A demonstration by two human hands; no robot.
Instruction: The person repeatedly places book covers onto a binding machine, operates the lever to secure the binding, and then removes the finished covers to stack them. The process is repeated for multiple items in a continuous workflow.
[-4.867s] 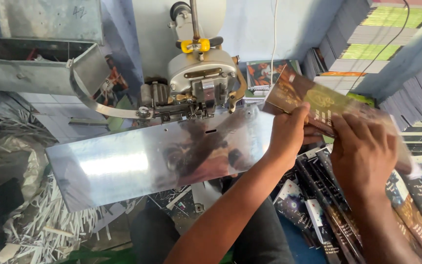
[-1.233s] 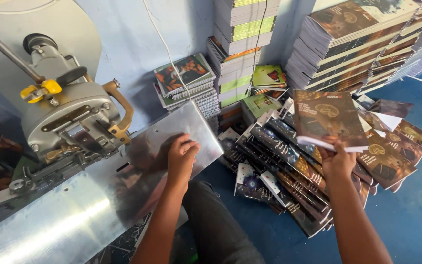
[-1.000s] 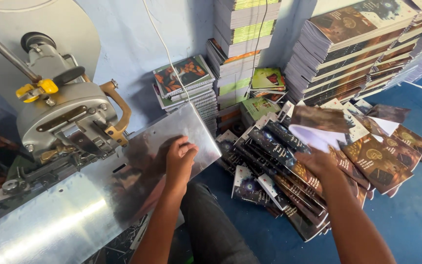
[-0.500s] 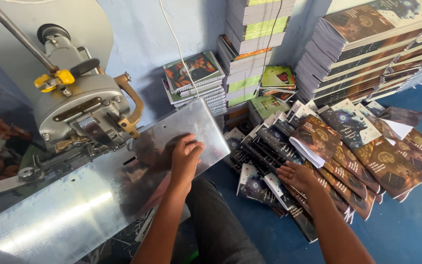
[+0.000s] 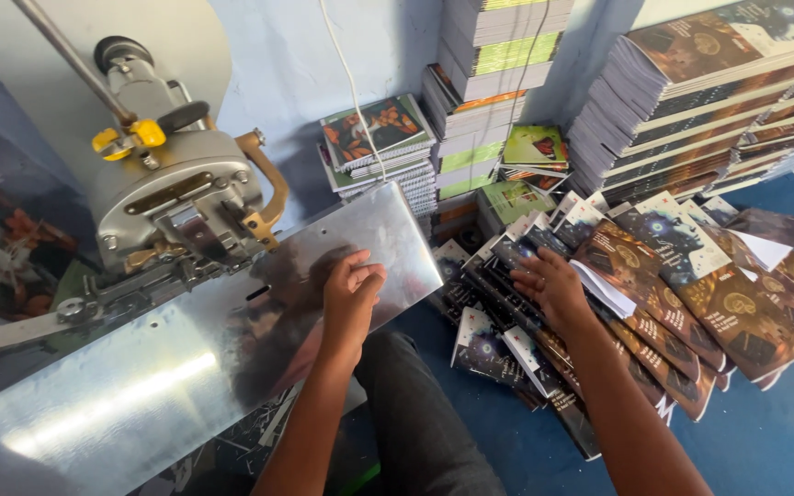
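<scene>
Left hand [image 5: 351, 289]: fingers curled, resting on the shiny metal plate [image 5: 140, 367], gripping nothing.
Right hand [image 5: 553, 287]: spread flat, pressing the fanned booklets [image 5: 663, 276] on the right floor.

Two hands [image 5: 351, 289]; one metal plate [image 5: 140, 377]; one machine [image 5: 172, 197].

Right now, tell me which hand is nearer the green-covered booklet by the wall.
Right. The right hand rests on the fanned booklets just below the green-covered booklet; the left hand lies farther left on the metal plate.
</scene>
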